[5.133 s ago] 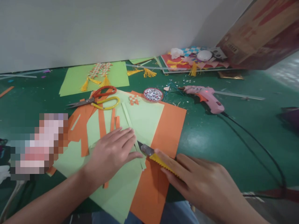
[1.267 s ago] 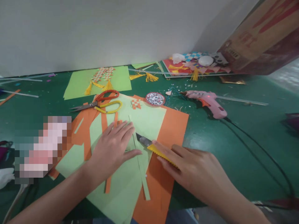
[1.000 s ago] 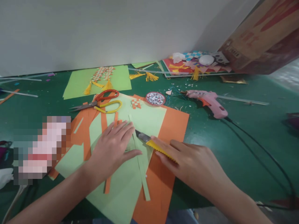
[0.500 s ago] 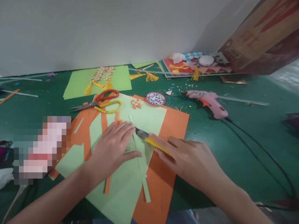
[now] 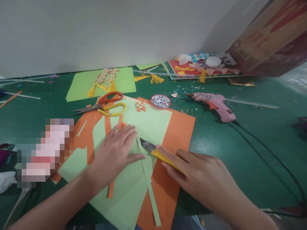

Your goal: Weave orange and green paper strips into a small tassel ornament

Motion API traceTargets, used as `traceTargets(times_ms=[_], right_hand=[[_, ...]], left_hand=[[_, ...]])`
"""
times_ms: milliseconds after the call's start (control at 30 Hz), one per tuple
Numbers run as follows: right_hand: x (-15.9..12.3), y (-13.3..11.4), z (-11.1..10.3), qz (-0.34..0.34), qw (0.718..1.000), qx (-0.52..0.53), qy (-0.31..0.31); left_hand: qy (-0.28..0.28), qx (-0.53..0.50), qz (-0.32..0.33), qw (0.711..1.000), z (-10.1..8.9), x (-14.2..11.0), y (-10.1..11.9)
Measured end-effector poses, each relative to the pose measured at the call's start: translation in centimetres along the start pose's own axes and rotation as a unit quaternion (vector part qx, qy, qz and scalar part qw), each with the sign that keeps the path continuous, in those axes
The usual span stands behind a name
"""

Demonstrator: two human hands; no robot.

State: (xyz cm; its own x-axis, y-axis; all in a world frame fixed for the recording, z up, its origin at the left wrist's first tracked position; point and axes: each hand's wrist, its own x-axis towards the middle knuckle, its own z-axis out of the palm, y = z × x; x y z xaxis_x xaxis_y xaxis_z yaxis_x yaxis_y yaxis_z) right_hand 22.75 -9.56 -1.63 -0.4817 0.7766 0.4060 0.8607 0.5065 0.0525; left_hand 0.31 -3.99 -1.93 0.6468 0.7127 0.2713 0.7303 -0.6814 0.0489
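Note:
My left hand (image 5: 118, 143) lies flat on a light green sheet of paper (image 5: 122, 204), fingers stretched forward and thumb out to the side. Beneath its fingertips and thumb runs a narrow light green paper strip (image 5: 151, 195), whose near end reaches over an orange sheet (image 5: 165, 191). My right hand (image 5: 203, 172) grips a utility knife (image 5: 165, 158) with a yellow handle, index finger along its top. The blade's tip is just right of the strip; whether it touches the paper I cannot tell. A small woven paper piece (image 5: 140, 106) lies beyond my hands.
Scissors (image 5: 87, 109) with red and yellow handles rest beyond my left hand. A round dish of sequins (image 5: 160, 101) and a pink glue gun (image 5: 223, 110) with a trailing cable (image 5: 266, 145) lie to the right. Woven tasselled pieces (image 5: 106, 76) are at the back.
My right hand and the knife have moved a little nearer to me and to the right. The strip's near end has shifted towards me. My left hand stays almost in place.

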Motion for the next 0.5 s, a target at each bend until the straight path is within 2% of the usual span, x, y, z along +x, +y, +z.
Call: traceTargets(times_ms=[500], right_hand=[[1.1,0.6,1.1,0.006,1.000,-0.018,-0.008]], left_hand=[[-0.007,0.003,0.003,1.000,-0.2,0.0,0.1]])
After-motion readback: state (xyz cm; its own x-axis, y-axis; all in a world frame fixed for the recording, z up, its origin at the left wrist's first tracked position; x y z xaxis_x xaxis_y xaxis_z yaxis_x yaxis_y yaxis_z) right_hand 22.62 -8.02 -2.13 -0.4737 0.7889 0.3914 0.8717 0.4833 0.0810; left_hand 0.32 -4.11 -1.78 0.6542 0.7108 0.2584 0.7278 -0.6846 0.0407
